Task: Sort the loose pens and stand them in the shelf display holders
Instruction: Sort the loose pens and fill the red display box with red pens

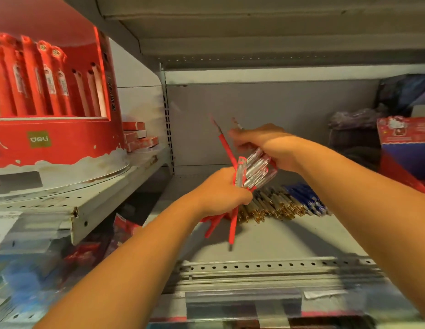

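left hand (221, 191) fists red pens (232, 229) (arms outstretched), right hand (261, 143) clasps their clear caps (256, 167).

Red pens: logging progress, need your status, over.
Left hand grips red pens in a bundle. Right hand grips same bundle higher up. display holder up left, some tubes empty. gold pens, blue pens loose on shelf.
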Demonstrator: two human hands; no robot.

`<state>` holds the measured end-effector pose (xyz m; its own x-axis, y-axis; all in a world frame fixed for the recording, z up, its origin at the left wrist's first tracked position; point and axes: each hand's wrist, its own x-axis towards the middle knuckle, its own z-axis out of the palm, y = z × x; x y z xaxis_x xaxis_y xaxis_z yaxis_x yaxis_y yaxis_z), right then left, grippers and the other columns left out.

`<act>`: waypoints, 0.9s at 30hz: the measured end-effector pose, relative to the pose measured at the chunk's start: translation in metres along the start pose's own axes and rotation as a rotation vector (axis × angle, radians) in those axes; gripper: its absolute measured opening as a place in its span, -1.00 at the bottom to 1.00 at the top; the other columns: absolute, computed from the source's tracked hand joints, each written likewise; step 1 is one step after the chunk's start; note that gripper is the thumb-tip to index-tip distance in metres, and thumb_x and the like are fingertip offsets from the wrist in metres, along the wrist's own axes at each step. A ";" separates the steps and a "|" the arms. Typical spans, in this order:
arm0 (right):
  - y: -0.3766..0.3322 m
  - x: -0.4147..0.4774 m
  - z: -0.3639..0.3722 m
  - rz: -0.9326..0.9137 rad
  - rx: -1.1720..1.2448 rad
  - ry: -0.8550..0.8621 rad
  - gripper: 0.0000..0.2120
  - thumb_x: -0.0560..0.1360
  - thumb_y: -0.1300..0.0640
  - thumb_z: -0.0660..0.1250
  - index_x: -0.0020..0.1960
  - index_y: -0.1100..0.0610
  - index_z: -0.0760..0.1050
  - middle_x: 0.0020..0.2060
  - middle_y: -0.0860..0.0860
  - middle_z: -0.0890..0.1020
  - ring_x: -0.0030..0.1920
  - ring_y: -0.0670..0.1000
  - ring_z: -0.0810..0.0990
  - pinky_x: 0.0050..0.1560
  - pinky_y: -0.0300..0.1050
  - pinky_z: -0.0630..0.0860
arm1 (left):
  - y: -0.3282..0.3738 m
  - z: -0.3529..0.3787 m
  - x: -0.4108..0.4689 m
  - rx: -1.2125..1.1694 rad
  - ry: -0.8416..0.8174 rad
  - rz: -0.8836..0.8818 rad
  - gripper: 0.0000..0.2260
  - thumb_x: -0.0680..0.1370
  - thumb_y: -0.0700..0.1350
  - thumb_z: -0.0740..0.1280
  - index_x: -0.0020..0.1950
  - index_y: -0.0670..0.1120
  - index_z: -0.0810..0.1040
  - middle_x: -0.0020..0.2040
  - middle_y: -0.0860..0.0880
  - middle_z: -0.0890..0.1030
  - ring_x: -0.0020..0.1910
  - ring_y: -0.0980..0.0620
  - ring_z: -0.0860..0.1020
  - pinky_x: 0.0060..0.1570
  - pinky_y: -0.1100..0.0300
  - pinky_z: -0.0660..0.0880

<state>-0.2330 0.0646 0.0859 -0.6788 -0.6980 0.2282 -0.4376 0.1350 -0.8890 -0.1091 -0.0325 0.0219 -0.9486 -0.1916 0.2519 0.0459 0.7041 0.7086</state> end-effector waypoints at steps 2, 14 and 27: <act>0.004 -0.006 -0.005 0.016 -0.041 -0.172 -0.78 0.40 -0.01 0.52 -0.10 0.14 0.68 -0.23 0.05 0.71 -0.30 0.02 0.68 -0.32 -0.12 0.58 | 0.001 0.005 0.000 0.059 -0.036 0.003 -0.88 0.43 -0.29 0.33 -0.10 -0.31 0.44 -0.29 -0.14 0.46 -0.41 0.01 0.45 -0.41 0.17 0.45; 0.016 -0.018 -0.020 -0.068 -0.421 -0.093 -0.77 0.50 -0.01 0.41 -0.17 0.15 0.63 -0.35 0.00 0.61 -0.37 -0.03 0.53 -0.40 -0.19 0.41 | 0.013 0.013 0.005 0.261 -0.086 -0.029 -0.86 0.42 -0.26 0.38 -0.27 -0.19 0.42 -0.38 -0.08 0.48 -0.46 0.04 0.48 -0.38 0.14 0.48; 0.070 -0.007 0.020 -0.357 -0.630 -0.255 -0.83 0.47 0.02 0.45 0.05 0.01 0.67 -0.10 -0.14 0.64 -0.16 -0.20 0.57 -0.31 -0.44 0.40 | -0.029 -0.011 -0.019 -0.378 0.567 -0.153 -0.81 0.49 -0.36 0.36 -0.20 -0.11 0.46 -0.52 0.06 0.47 -0.50 0.07 0.55 -0.44 0.19 0.53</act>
<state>-0.2472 0.0644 0.0138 -0.3096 -0.9048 0.2923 -0.9101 0.1929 -0.3668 -0.0889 -0.0565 0.0038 -0.6483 -0.6694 0.3627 0.1279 0.3738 0.9186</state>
